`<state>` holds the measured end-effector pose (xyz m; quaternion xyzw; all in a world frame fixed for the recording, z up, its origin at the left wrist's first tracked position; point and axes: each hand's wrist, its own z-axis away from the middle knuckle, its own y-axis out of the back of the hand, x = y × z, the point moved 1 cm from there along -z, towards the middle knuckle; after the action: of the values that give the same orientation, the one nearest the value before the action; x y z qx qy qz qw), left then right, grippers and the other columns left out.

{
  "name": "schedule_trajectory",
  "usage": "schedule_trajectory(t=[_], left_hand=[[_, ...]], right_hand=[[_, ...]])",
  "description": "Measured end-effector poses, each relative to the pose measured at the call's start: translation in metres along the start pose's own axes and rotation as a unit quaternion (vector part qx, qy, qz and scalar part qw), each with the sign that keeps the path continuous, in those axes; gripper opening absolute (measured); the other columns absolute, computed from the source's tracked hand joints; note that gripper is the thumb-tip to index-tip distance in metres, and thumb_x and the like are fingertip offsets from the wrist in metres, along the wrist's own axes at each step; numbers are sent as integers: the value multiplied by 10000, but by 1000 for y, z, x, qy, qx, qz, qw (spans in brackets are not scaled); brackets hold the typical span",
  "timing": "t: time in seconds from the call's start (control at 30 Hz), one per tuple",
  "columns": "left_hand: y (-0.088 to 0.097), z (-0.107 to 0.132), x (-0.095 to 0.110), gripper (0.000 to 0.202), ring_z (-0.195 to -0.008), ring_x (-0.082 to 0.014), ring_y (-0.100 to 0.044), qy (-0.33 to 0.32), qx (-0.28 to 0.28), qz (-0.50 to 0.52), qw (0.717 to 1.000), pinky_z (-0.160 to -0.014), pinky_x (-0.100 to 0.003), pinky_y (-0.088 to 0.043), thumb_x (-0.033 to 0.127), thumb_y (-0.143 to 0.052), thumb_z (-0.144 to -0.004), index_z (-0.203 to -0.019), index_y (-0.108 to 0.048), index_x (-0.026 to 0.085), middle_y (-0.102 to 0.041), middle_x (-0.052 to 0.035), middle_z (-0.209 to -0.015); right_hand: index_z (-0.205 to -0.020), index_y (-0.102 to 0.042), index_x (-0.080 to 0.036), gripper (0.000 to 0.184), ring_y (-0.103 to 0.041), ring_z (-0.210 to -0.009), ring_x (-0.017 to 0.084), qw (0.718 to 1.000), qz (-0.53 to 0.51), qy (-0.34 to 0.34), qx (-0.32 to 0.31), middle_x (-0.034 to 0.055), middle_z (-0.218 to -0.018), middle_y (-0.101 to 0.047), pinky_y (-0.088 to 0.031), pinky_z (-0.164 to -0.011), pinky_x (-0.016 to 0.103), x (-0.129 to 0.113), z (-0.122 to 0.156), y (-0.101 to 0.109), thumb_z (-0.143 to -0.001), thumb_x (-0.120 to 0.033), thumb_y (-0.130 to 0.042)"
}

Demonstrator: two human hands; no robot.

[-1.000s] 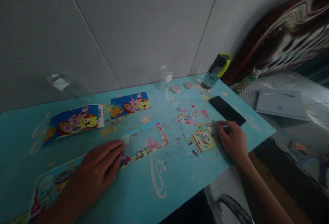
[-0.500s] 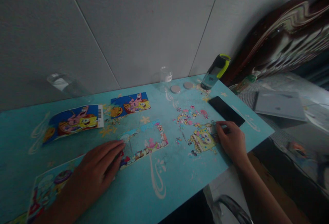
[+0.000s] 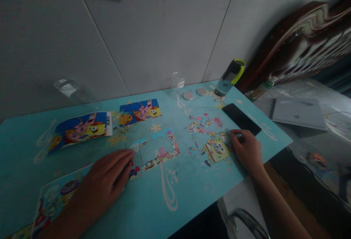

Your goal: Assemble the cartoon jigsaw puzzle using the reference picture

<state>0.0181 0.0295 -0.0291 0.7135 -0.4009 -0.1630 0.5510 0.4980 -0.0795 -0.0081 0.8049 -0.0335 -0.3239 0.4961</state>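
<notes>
My left hand (image 3: 108,175) rests at the left edge of a partly built jigsaw puzzle border (image 3: 149,164), its fingers stretched out and lying on the border. Beneath that wrist lies a printed cartoon picture sheet (image 3: 52,198), partly covered. My right hand (image 3: 246,149) is low over the table, beside a yellow cartoon-figure section of puzzle (image 3: 217,150). Its fingers are bent together, and whatever is between the fingertips is too small to make out. Several loose puzzle pieces (image 3: 201,123) lie just behind the yellow section.
A blue picture packet (image 3: 85,129) and a blue picture card (image 3: 142,112) lie at the back left. Behind are a clear cup (image 3: 178,80), two round lids (image 3: 188,95) and a tilted-looking bottle (image 3: 229,77). A black phone (image 3: 241,118) lies beyond my right hand on the table (image 3: 197,184).
The view has shifted very slightly. Both hands stay in nearly the same places, and the puzzle parts look unchanged.
</notes>
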Motion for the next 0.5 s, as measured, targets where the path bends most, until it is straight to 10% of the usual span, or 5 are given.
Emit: schedule_trajectory(t=[0.5], left_hand=[[0, -1, 1, 494, -1288, -267, -573, -3, 2, -12, 1000, -1121, -457, -453, 351, -521, -1015, -1496, -460, 251, -545, -90, -1480]], right_hand=[[-996, -754, -209, 279, -631, -650, 175, 1000, 2, -5, 1, 68, -995, -715, -460, -680, 347, -2, -1, 1, -929, -430, -598]])
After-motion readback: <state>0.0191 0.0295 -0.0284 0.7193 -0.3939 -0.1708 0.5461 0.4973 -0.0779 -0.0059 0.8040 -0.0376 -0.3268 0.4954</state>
